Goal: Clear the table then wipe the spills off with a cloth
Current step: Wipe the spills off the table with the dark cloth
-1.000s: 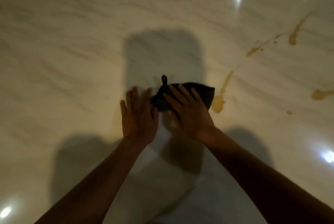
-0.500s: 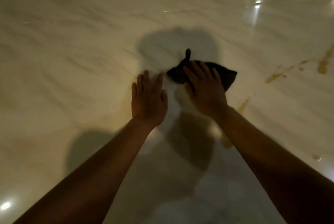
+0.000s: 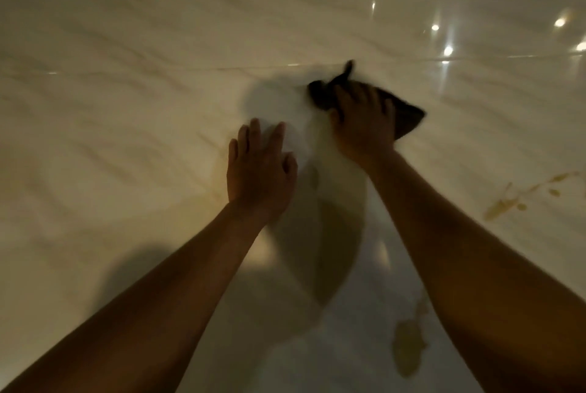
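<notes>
Two yellow-brown spills still mark the pale marble table (image 3: 126, 107): the nearest spill (image 3: 407, 348) is a puddle low in view, just inside the right forearm, and a streaky splash (image 3: 520, 199) lies well off to the right. Both sit nearer than the cloth, so by my judgement the wiping is only partly done and the stroke will have to come back toward the body to reach them.

Farther out, the left hand (image 3: 260, 170) lies flat on the bare table with its fingers straight and slightly spread, holding nothing. It probably serves as a brace, taking the person's weight during the long reach forward.

Beyond it and to the right, the right hand (image 3: 363, 126) presses down on the dark cloth (image 3: 402, 116). Its fingers are curled over the near part of the bunched fabric, likely to keep it from slipping under pressure. The cloth is flat against the table, one corner poking out to the right and a small loop sticking up at the far edge. Motion blur hides finer detail.

No dishes appear, so clearing seems finished.
</notes>
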Demonstrator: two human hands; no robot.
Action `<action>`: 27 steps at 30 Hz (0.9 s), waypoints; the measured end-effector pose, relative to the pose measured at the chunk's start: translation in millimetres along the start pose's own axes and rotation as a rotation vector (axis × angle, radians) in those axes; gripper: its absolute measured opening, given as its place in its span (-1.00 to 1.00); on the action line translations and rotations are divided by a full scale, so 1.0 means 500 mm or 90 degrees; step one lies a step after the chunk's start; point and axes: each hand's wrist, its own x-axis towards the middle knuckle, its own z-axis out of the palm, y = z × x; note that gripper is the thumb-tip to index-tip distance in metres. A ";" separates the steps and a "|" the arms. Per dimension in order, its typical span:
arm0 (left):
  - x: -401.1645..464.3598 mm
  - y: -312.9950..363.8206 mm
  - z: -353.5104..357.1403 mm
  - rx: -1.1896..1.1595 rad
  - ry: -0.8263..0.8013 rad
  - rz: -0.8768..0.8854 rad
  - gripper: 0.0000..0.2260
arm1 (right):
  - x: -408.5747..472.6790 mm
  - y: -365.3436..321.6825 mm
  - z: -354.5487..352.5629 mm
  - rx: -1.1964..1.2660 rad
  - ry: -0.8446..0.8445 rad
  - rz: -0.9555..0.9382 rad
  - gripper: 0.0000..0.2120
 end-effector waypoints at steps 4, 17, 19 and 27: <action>0.056 0.009 0.009 0.000 0.030 0.018 -0.48 | 0.014 -0.033 0.007 0.029 -0.066 -0.182 -0.46; 0.059 0.014 0.017 0.005 0.058 0.017 -0.48 | 0.042 0.087 -0.007 0.026 0.018 0.015 -0.42; 0.059 0.017 0.012 0.012 0.052 0.019 -0.48 | -0.061 0.044 -0.015 0.027 -0.005 -0.135 -0.46; 0.003 0.031 -0.007 0.070 0.030 0.093 -0.53 | -0.146 0.136 -0.050 0.002 -0.005 0.099 -0.48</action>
